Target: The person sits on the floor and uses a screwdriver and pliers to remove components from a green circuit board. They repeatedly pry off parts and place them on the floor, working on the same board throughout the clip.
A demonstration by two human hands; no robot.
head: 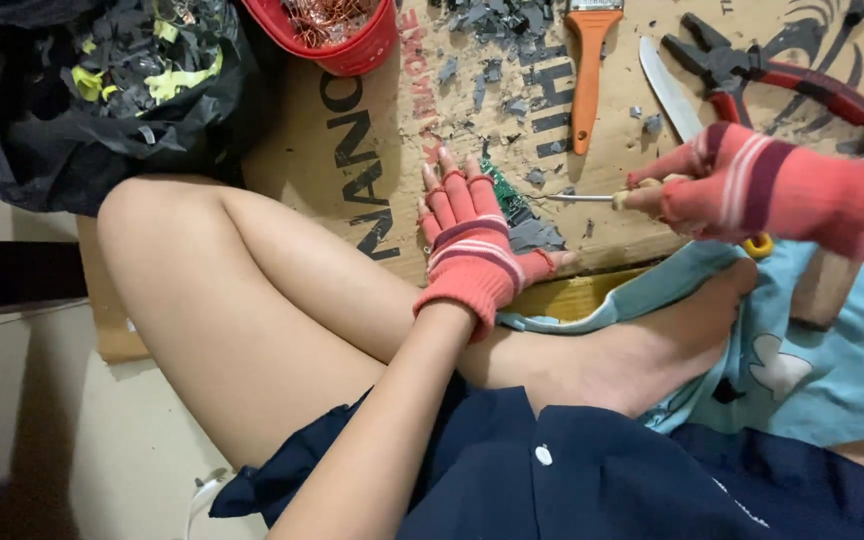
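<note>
Here, near the middle of the frame, my left hand (467,240) lies flat in its red fingerless glove, fingers stretched out and pressing down on a small green circuit board (505,195) that rests on the cardboard sheet (372,160). My right hand (722,180), gloved the same way, is at the right of the frame, fingers curled tight around a screwdriver (592,198) whose thin metal shaft points left, its tip at the board's edge. Grey scraps (537,236) lie just beside the board. Along the top edge sit a red bowl of copper wire (337,25), an orange-handled brush (586,70), a knife blade (667,90) and red-handled pliers (772,70).
</note>
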